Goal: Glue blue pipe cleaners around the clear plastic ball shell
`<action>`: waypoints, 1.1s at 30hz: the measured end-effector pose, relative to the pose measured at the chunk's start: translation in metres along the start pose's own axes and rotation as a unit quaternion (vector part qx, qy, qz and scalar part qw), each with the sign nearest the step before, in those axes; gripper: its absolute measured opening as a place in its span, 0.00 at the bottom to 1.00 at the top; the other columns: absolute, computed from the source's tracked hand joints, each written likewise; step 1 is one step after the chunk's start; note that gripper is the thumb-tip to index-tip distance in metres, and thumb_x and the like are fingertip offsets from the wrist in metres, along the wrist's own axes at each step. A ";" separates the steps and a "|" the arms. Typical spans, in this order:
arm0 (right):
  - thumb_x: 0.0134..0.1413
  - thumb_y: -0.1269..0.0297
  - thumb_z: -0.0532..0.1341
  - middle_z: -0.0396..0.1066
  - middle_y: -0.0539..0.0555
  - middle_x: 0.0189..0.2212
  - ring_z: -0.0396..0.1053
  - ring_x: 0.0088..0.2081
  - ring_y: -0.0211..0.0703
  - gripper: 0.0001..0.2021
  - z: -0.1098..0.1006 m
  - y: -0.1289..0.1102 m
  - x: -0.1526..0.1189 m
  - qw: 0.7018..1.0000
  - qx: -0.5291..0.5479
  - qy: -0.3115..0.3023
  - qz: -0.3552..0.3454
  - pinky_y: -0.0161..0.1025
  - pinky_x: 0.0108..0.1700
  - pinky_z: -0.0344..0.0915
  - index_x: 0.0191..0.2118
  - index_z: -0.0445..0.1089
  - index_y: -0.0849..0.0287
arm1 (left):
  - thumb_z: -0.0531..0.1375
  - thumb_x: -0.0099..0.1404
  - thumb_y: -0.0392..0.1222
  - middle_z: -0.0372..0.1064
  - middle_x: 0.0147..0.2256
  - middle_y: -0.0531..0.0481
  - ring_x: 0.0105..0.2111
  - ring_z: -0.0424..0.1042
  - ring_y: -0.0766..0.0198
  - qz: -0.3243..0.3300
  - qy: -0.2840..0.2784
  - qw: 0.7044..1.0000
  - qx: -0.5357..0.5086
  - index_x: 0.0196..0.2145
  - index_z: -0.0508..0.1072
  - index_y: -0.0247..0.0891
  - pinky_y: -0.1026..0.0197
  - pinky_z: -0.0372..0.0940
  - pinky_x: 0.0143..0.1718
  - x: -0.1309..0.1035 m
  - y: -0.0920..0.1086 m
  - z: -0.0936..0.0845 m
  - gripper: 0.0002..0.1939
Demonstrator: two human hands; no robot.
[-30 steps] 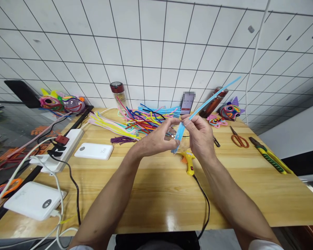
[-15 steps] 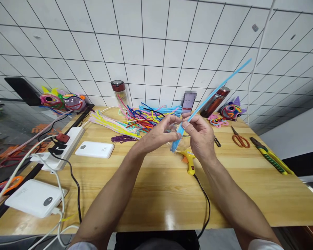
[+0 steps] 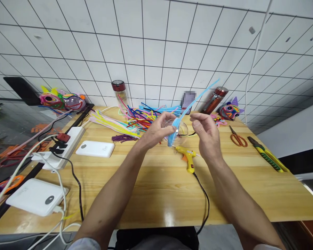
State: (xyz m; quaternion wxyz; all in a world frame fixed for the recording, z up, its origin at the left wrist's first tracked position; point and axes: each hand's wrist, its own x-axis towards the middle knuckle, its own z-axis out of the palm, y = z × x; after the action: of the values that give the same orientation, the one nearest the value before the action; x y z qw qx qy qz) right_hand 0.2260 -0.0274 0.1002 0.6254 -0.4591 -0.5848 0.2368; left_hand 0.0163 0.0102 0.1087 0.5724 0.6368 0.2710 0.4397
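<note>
Between the thumb and fingers of my left hand is a light-blue pipe cleaner, bunched at its lower end, with a long tail rising to the upper right. My right hand is off to the right, its fingers curved and apart from the thumb, holding nothing. Behind the blue bunch a clear plastic ball rests on the table, partly hidden. A yellow glue gun lies just below, its nozzle toward the bunch and its black cord running to the front edge.
Loose coloured pipe cleaners spread along the back. Scissors and green-yellow pliers lie at right. White power banks and a power strip with cables are at left. A flask and decorated balls stand near the wall.
My right hand has let go of the blue pipe cleaner and moved right, fingers opening. The tail now bends and reaches less far. My left hand still holds the bunch.
</note>
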 end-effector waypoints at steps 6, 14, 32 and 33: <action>0.65 0.45 0.66 0.82 0.55 0.33 0.78 0.37 0.53 0.17 -0.062 0.014 -0.036 0.858 -0.424 -0.195 0.216 0.44 0.40 0.65 0.33 0.76 0.54 | 0.68 0.56 0.48 0.76 0.51 0.46 0.59 0.75 0.49 0.019 0.116 0.992 -0.037 0.47 0.72 0.42 0.51 0.71 0.60 0.010 -0.016 -0.016 0.22; 0.69 0.34 0.59 0.86 0.67 0.46 0.83 0.51 0.66 0.28 -0.039 0.039 -0.072 0.733 -0.554 -0.274 0.285 0.48 0.46 0.67 0.45 0.80 0.57 | 0.69 0.53 0.49 0.76 0.50 0.47 0.55 0.77 0.52 0.010 0.170 0.982 -0.084 0.47 0.70 0.42 0.52 0.73 0.56 0.007 -0.016 -0.014 0.25; 0.55 0.32 0.61 0.80 0.53 0.29 0.75 0.32 0.48 0.25 -0.060 0.074 -0.082 0.926 -0.165 -0.114 0.320 0.43 0.39 0.68 0.35 0.63 0.51 | 0.70 0.54 0.50 0.77 0.49 0.47 0.56 0.76 0.51 0.012 0.230 0.970 -0.073 0.47 0.72 0.41 0.51 0.69 0.59 -0.059 -0.041 -0.030 0.25; 0.53 0.29 0.63 0.80 0.53 0.28 0.75 0.32 0.47 0.28 -0.060 0.073 -0.083 0.932 -0.128 -0.109 0.320 0.42 0.39 0.69 0.36 0.63 0.51 | 0.70 0.54 0.50 0.77 0.49 0.47 0.56 0.76 0.51 0.015 0.231 0.970 -0.073 0.47 0.72 0.42 0.51 0.69 0.59 -0.061 -0.043 -0.029 0.24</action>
State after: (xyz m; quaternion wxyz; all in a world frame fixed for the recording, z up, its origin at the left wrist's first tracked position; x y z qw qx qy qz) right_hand 0.2835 -0.0806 0.0013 0.3847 -0.6694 -0.4973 0.3957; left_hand -0.0305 -0.0185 0.0504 0.5329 0.4784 0.3534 0.6019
